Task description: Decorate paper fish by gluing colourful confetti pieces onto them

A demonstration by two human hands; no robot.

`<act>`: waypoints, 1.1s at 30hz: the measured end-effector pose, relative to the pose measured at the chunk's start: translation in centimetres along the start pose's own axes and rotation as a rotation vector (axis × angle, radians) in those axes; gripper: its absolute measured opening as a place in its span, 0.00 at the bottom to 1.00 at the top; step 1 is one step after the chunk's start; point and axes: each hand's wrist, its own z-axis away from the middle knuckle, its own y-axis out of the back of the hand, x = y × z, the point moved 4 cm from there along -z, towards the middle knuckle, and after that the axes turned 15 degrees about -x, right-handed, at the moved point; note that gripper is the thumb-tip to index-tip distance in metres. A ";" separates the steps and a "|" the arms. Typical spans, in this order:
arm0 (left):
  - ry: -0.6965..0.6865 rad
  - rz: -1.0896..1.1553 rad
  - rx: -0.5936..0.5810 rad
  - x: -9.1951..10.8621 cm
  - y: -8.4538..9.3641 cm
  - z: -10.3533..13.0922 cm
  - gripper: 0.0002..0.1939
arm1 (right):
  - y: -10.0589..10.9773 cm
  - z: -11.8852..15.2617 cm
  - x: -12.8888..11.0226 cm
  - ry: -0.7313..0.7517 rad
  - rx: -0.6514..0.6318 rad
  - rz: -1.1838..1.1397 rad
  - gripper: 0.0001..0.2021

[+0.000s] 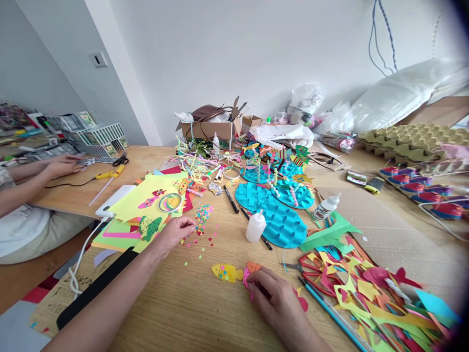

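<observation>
head view: bright pink paper cutout (245, 277)

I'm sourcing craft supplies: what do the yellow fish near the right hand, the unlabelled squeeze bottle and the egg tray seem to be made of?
Yellow fish: probably coloured paper or thin card, matt; it looks flat with cut edges.
Squeeze bottle: likely plastic, smooth; its body is cloudy and translucent.
Egg tray: seemingly moulded pulp, dull; its cups are soft-edged.
</observation>
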 end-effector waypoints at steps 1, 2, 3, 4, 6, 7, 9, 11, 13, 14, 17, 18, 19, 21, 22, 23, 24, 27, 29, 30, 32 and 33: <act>0.002 0.065 -0.015 0.3 -0.3 0.3 0.09 | 0.2 -0.1 -0.5 -0.011 0.010 -0.013 0.09; 0.004 0.146 -0.034 0.7 -0.6 0.6 0.09 | 0.5 -0.2 -1.0 -0.024 0.022 -0.031 0.08; 0.006 0.223 -0.048 1.1 -0.9 0.9 0.09 | 0.7 -0.5 -1.6 -0.043 0.019 -0.055 0.07; 0.002 0.274 -0.058 1.6 -1.3 1.2 0.09 | 1.0 -0.8 -2.1 -0.063 0.022 -0.080 0.07; -0.016 0.310 -0.073 2.6 -2.1 1.6 0.08 | 1.5 -1.9 -3.1 -0.091 0.025 -0.118 0.06; -0.024 0.306 -0.086 3.0 -2.6 1.7 0.08 | 1.7 -2.5 -3.4 -0.099 0.031 -0.130 0.06; -0.041 0.280 -0.113 3.8 -3.4 1.8 0.08 | 1.9 -3.8 -3.8 -0.105 0.042 -0.148 0.06; -0.068 0.243 -0.123 4.3 -4.1 1.8 0.07 | 1.8 -5.0 -3.8 -0.099 0.055 -0.161 0.05; -0.102 0.214 -0.122 4.6 -4.7 1.7 0.06 | 1.6 -5.7 -3.7 -0.095 0.072 -0.172 0.04; -0.117 0.204 -0.122 4.7 -4.9 1.6 0.06 | 1.5 -6.0 -3.7 -0.092 0.079 -0.173 0.04; -0.149 0.180 -0.126 4.7 -5.3 1.3 0.05 | 1.3 -6.3 -3.5 -0.076 0.094 -0.172 0.04; -0.152 0.169 -0.125 4.6 -5.4 1.2 0.05 | 1.2 -6.4 -3.5 -0.070 0.098 -0.172 0.05; -0.154 0.158 -0.125 4.6 -5.5 1.2 0.05 | 1.2 -6.4 -3.4 -0.065 0.102 -0.171 0.05; -0.158 0.147 -0.125 4.5 -5.7 1.1 0.05 | 1.3 -6.4 -3.3 -0.065 0.106 -0.165 0.05; -0.159 0.147 -0.127 4.4 -5.7 1.0 0.05 | 1.3 -6.4 -3.2 -0.069 0.108 -0.162 0.06; -0.160 0.150 -0.132 4.4 -5.8 1.0 0.05 | 1.3 -6.4 -3.2 -0.073 0.108 -0.158 0.06; -0.159 0.155 -0.138 4.4 -5.8 1.0 0.05 | 1.3 -6.4 -3.2 -0.074 0.106 -0.154 0.06; -0.143 0.170 -0.153 4.5 -5.9 1.0 0.05 | 1.4 -6.4 -3.2 -0.072 0.090 -0.155 0.06; -0.134 0.176 -0.156 4.6 -6.0 1.2 0.05 | 1.3 -6.3 -3.2 -0.078 0.065 -0.167 0.06; -0.130 0.174 -0.156 4.6 -6.0 1.2 0.05 | 1.2 -6.3 -3.1 -0.080 0.052 -0.174 0.06; -0.126 0.166 -0.156 4.7 -6.0 1.3 0.05 | 1.2 -6.3 -3.1 -0.078 0.037 -0.179 0.06; -0.123 0.164 -0.156 4.8 -6.0 1.4 0.05 | 1.2 -6.3 -3.0 -0.073 0.037 -0.178 0.06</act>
